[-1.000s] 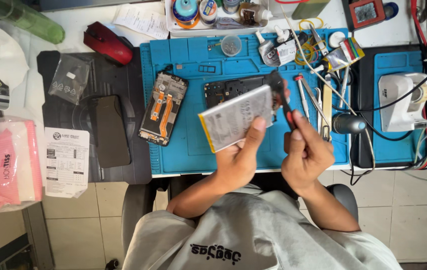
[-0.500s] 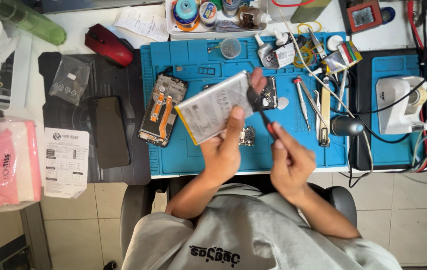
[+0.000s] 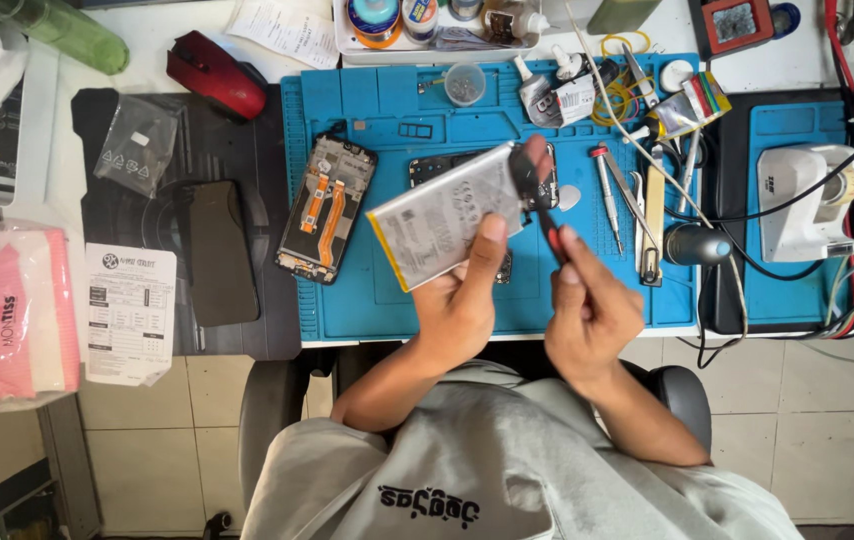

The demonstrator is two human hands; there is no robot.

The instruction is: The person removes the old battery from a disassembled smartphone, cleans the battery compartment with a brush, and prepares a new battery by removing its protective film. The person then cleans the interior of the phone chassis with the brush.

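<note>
Holding a flat silver battery above the blue mat, the left hand was clamped on it, thumb pressed on the near face and a fingertip showing over the far edge. A second earlier the battery had sat lower and further right, almost over the right hand; half a second earlier it had already swung left and tilted, and at this moment it stood higher and clear of the mat, its long edge slanting up to the right. The right hand was closed on a thin red-handled tool, whose dark tip met the battery's right end. That tip had been held off to the side before and had come in to the edge, which suggested that the work had moved from lifting the cell to picking at something on its end, probably tape or a connector; the contact itself was too small to make out.

Beyond the hands, on the mat, lay an opened phone frame with orange flex strips, left of the battery, and a dark board partly hidden behind it. Screwdrivers and tweezers lay to the right. Further left, a black phone rested on a dark pad, with a red mouse at the back.
</note>
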